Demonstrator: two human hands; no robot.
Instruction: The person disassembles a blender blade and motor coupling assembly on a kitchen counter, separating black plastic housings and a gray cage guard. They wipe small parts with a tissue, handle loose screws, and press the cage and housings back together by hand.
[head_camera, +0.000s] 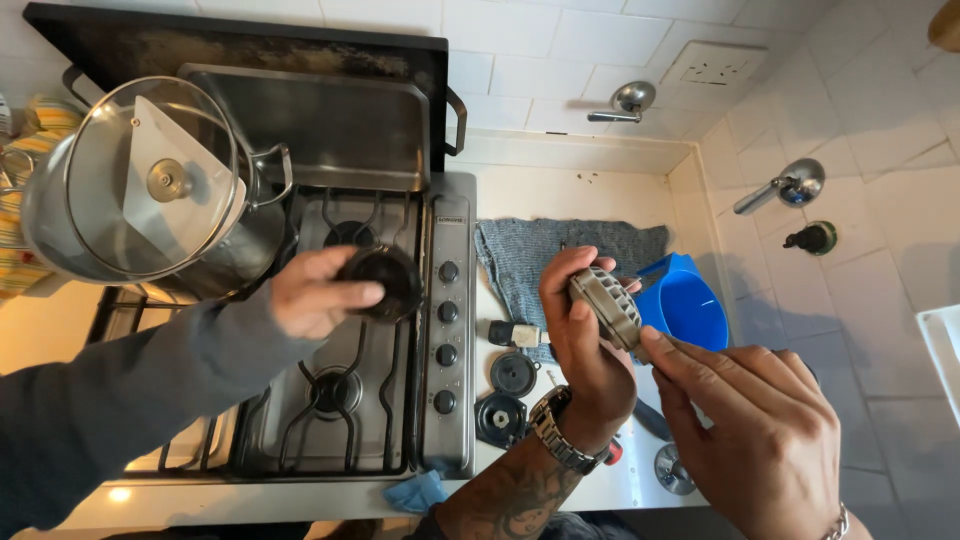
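Gas hob (340, 400) on the tabletop (560, 200): four burner positions, five knobs. One lidded steel pot (150, 190) sits on the rear-left burner. A co-worker's sleeved hand (310, 292) holds one black burner cap (385, 280) over the hob. Left hand (585, 345) is clenched around a ribbed burner ring (607, 305), tilted up, probably for inspection; right hand (760, 430) pinches its lower edge. Two loose black caps (512, 375) lie beside the knobs.

This is a home kitchen. A steel gas hob (340, 390) with knobs (447, 312) carries a lidded pot (150, 190) and a baking tray (330, 125), and white wall tiles (560, 40) with taps (625, 102) surround the desk (570, 190).
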